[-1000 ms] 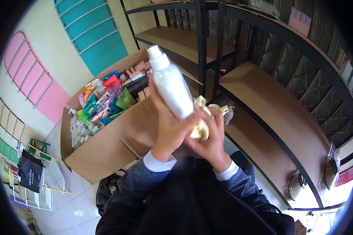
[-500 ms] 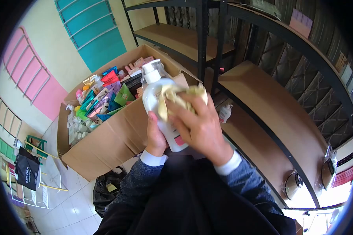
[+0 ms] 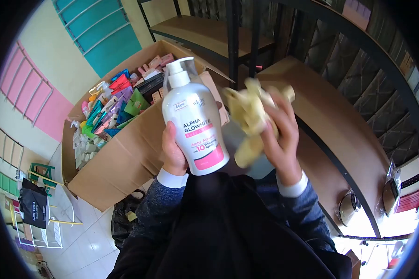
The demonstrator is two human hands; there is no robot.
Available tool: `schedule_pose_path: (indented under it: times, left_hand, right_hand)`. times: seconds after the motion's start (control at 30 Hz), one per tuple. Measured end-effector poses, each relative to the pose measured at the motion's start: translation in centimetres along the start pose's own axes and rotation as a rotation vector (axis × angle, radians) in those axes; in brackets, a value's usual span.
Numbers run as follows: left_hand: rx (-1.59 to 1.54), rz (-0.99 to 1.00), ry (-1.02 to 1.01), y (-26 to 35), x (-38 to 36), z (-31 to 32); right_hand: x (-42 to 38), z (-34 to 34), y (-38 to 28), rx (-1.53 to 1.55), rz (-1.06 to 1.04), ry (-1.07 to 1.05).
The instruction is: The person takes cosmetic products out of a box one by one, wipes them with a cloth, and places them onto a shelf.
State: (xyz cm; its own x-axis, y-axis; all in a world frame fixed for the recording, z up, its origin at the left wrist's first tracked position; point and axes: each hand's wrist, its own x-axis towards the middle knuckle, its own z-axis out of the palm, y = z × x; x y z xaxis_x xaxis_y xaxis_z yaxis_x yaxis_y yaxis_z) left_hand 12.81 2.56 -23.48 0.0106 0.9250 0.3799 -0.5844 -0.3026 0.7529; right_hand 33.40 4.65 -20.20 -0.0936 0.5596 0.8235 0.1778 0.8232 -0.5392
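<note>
A white pump bottle of body lotion, with a pink and black label reading "Alpha Glowhite", is upright and slightly tilted in front of me. My left hand grips its left side, thumb across the front, the other fingers hidden behind. To the right of the bottle and apart from it, my right hand is closed on a crumpled pale yellow cloth, blurred by motion. The pump head has a clear cover on it.
Behind the bottle stands a large cardboard box packed with cosmetics. Dark metal shelving with brown boards rises on the right. A black plastic bag lies on the tiled floor. Wrapped round items sit on the shelves at lower right.
The cloth and my right hand have come off the bottle and moved right, uncovering the label. My left hand still holds the bottle, now turned more squarely to me.
</note>
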Motion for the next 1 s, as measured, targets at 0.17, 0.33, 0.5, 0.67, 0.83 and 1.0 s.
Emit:
schedule_pose_path:
  times: [0.17,0.33,0.5,0.67,0.83,1.0]
  left_hand:
    - [-0.240,0.044,0.160,-0.9,0.0,1.3]
    - [-0.141,0.035,0.122,-1.7,-0.5,1.1]
    - [-0.148,0.018,0.089,-0.8,-0.3,1.3]
    - [-0.096,-0.292,-0.155,-3.5,-2.3,-0.9]
    - [0.044,-0.556,-0.354,-7.2,-3.2,-3.2]
    - [0.532,-0.299,-0.378,-12.6,-2.1,-4.9]
  right_hand:
    - [2.0,4.0,-0.5,-0.094,-0.098,-0.217]
    - [-5.0,2.3,-0.4,-0.072,0.106,-0.268]
    - [-8.7,-1.4,2.2,0.104,0.338,-0.528]
    - [-8.0,-2.0,4.4,0.322,0.745,-0.772]
    - [-11.4,0.7,6.2,0.412,0.942,-0.769]
    - [-14.3,-0.2,8.9,0.585,1.116,-0.656]
